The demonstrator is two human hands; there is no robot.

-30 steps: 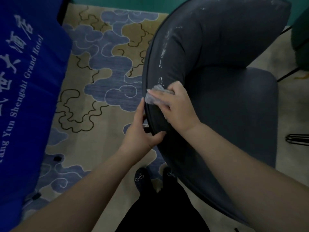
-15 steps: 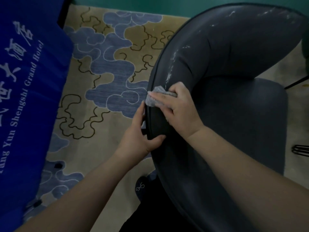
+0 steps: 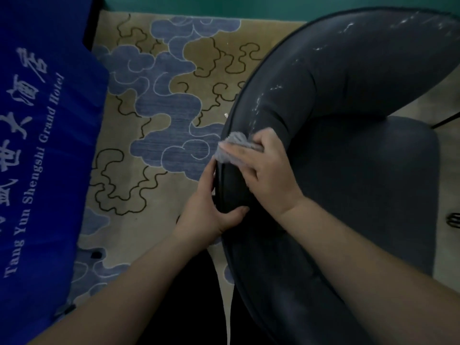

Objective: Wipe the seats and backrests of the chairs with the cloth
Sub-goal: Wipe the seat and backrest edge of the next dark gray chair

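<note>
A dark grey chair (image 3: 353, 185) with a curved backrest fills the right half of the view. White flaky marks run along the top of its backrest (image 3: 323, 78). My right hand (image 3: 263, 175) presses a small grey cloth (image 3: 232, 145) flat against the backrest's top edge, fingers lying over the cloth. My left hand (image 3: 211, 207) grips the backrest's outer rim just below, thumb on the inner side and fingers behind the rim.
A blue cloth with white lettering (image 3: 42, 145) covers something at the left. A patterned beige and blue carpet (image 3: 159, 115) lies between it and the chair. Black metal legs (image 3: 454, 219) show at the right edge. A teal wall (image 3: 224, 6) runs along the top.
The view has shifted, so the chair sits a little further right in frame. Both hands stay at nearly the same spot on the backrest's rim, the cloth still under my right hand.
</note>
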